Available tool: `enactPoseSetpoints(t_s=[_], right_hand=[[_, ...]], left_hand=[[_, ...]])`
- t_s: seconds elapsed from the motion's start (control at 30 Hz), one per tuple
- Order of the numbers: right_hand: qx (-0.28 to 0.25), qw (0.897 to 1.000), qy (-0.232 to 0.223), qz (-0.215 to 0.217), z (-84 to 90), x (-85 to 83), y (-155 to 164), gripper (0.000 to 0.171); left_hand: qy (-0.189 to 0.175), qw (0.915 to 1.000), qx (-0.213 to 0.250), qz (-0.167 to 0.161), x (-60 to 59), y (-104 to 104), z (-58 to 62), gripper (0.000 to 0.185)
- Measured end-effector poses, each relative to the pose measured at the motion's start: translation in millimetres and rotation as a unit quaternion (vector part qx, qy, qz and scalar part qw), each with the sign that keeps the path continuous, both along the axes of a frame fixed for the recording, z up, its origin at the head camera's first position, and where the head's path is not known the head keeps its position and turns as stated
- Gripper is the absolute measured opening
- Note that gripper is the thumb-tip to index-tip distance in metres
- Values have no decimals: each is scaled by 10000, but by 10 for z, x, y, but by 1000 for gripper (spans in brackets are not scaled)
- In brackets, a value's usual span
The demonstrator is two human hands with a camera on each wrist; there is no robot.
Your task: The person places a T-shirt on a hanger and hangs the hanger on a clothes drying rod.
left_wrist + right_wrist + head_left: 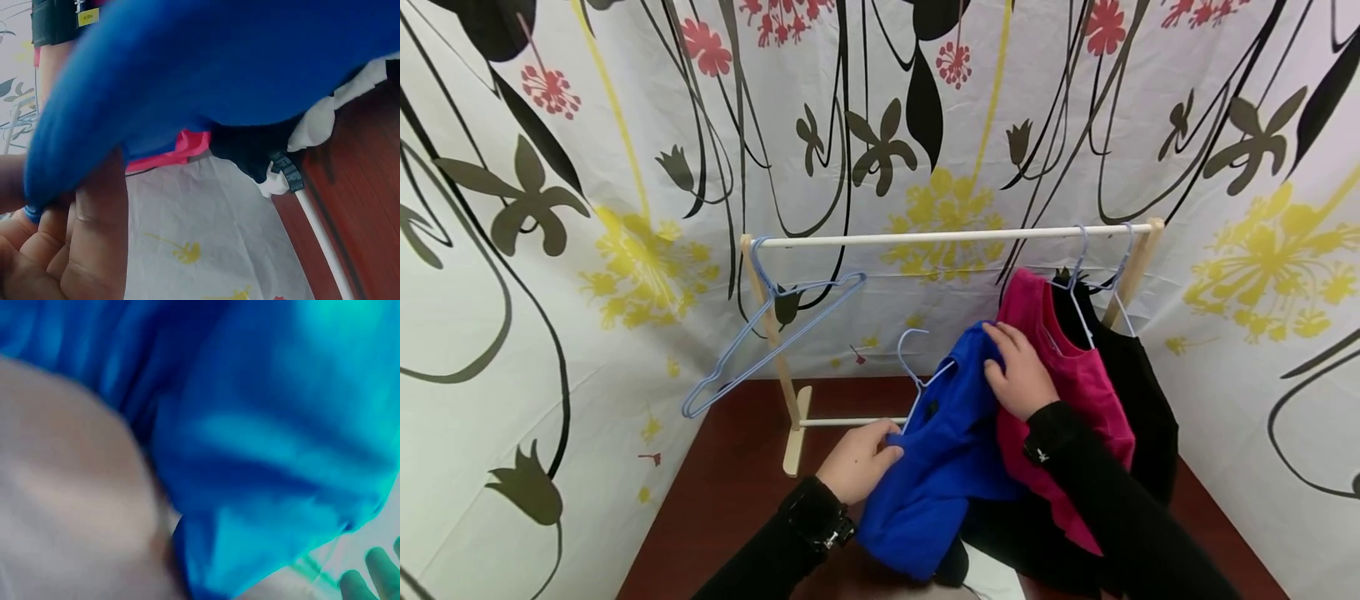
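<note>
A blue garment (951,450) is spread at an angle over a light-blue hanger (919,385), whose hook stands free below the rail. My left hand (859,462) pinches the garment at its left shoulder, close to the end of the hanger's arm. In the left wrist view, thumb and fingers meet on the blue cloth (187,69). Over the opposite shoulder lies my right hand (1021,375), its fingertips touching the cloth near the top edge. Straight fingers (380,569) of that hand appear at the right wrist view's lower corner, beside the blue fabric.
A wooden rack with a white rail (955,237) stands behind. At its left hang bare blue hangers (775,354); at its right, a pink top (1071,367) and a black top (1150,392). White cloth (992,571) lies on the dark red table (700,517). Patterned curtains surround everything.
</note>
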State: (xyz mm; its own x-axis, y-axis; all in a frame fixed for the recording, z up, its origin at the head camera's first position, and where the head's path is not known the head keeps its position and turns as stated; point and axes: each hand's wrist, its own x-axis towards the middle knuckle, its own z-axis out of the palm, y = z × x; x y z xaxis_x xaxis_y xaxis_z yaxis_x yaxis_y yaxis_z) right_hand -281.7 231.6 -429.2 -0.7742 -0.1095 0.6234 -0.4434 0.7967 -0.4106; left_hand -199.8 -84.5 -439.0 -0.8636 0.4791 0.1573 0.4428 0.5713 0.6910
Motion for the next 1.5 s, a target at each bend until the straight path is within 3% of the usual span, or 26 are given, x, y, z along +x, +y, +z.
enactPoseSetpoints(t_s=[0.2, 0.33, 0.53, 0.73, 0.87, 0.97, 1.1, 1.3, 1.5], right_hand=[[227, 9937, -1028, 373, 12, 223, -342, 72], [127, 9902, -1380, 176, 10, 260, -489, 67], [-107, 9907, -1352, -103, -27, 275, -543, 49], [-459, 9895, -1358, 159, -61, 282, -550, 47], [-619, 9876, -1426, 203, -86, 272, -520, 47], [-642, 9885, -1359, 177, -98, 249, -471, 46], [-766, 9879, -1342, 161, -80, 233, -414, 45], [-958, 9833, -1543, 105, -39, 227, -370, 48], [-1323, 9746, -1799, 139, -115, 228, -358, 50]], left_hand=[[-173, 9994, 259, -153, 43, 112, 56, 7], [-174, 9979, 386, -484, 76, 214, 92, 12], [-287, 9950, 463, -841, 113, 333, 72, 26], [-497, 9938, 739, -667, 169, 401, 3, 60], [-736, 9949, 458, -511, 212, 400, -66, 77], [-709, 9951, 258, -634, 255, 372, -124, 78], [-634, 9909, 267, -1153, 331, 356, -187, 82], [-753, 9762, 777, -1880, 452, 459, -230, 75], [-1546, 9651, 1101, -1803, 571, 582, -239, 73]])
